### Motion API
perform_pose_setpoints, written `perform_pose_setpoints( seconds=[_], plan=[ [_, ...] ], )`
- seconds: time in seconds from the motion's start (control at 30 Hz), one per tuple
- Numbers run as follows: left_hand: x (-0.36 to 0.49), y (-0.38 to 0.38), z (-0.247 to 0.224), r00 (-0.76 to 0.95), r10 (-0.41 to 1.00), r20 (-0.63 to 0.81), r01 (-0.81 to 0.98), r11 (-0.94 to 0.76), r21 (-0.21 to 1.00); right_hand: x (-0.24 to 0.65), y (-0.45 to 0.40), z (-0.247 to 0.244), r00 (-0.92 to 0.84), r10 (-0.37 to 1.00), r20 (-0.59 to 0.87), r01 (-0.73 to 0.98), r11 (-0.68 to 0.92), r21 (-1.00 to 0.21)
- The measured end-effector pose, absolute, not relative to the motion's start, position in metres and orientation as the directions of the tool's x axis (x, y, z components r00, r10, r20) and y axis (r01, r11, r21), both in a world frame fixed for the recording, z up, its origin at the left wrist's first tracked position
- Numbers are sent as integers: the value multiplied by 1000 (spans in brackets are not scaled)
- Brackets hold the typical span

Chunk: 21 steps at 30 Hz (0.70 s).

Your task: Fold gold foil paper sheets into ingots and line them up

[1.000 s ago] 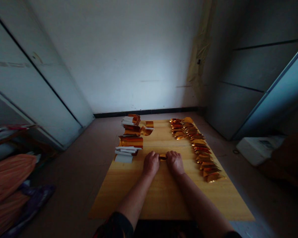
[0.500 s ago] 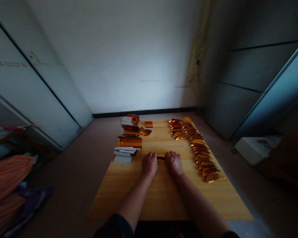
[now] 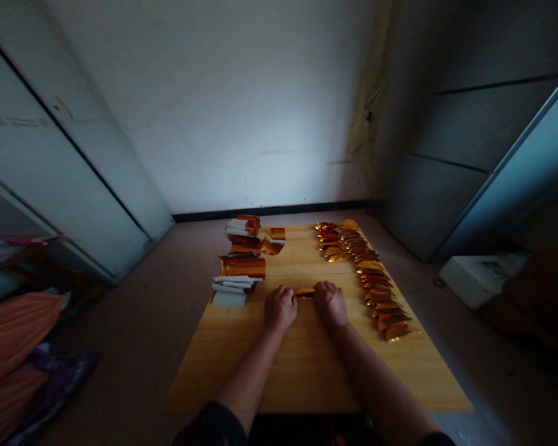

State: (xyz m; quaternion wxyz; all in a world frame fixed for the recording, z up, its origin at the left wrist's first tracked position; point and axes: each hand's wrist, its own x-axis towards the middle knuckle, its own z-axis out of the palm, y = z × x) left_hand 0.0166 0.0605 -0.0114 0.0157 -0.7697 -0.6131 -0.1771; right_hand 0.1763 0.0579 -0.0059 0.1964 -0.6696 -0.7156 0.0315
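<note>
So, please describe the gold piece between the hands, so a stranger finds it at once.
On the wooden table, look between the left hand and the right hand. The small gold piece there is the only one held, unlike the sheets at left and the folded pieces at right.

Room, apparently domestic: marked white wall (image 3: 242,111); dark baseboard (image 3: 270,211); pale cabinet doors (image 3: 69,142), left; orange cloth (image 3: 16,328); plain wooden desk (image 3: 307,378).

fingers (image 3: 289,293) partly hide the small gold paper (image 3: 305,293).
</note>
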Motion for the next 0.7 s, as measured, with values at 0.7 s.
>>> perform_pose_setpoints(
  seconds=[0.7],
  plan=[
    [104,125,4,181,968,176,885,-238,400,187,17,-13,-340,915,216,885,389,-257]
  ],
)
